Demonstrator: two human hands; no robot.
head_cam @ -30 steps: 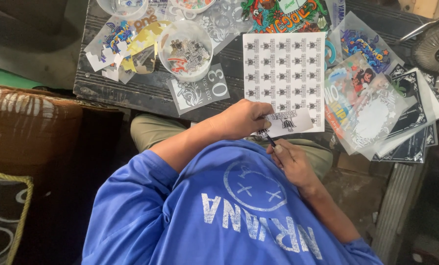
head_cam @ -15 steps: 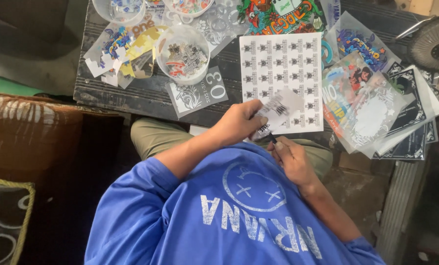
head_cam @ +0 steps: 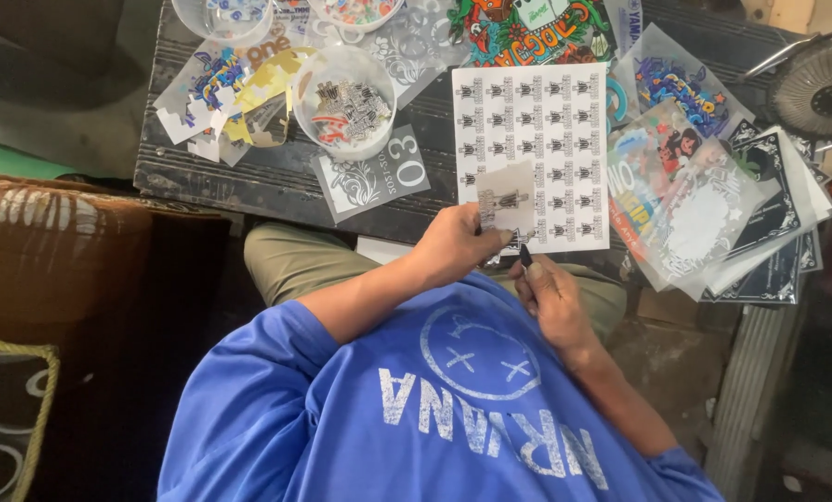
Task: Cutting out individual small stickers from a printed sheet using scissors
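My left hand (head_cam: 453,246) pinches a small clear cut-out piece (head_cam: 507,197) with one dark printed design on it. It holds the piece up over the lower part of a white sheet (head_cam: 532,121) printed with rows of the same small design. The sheet lies on a dark wooden table (head_cam: 248,172). My right hand (head_cam: 550,297) rests near my chest, just below the sheet's edge. Its fingers are closed on a thin dark tool (head_cam: 525,255) that points up toward the piece.
A clear round bowl (head_cam: 344,102) of cut-outs stands left of the sheet, with loose printed films around it. A stack of colourful printed sheets (head_cam: 704,204) overhangs the table's right side. A fan (head_cam: 820,88) sits at the far right, a brown cushion (head_cam: 53,242) at the left.
My left hand has lifted the small cut-out from the sheet's lower edge up over the sheet and slightly left. My right hand stayed close to my chest with the tool.
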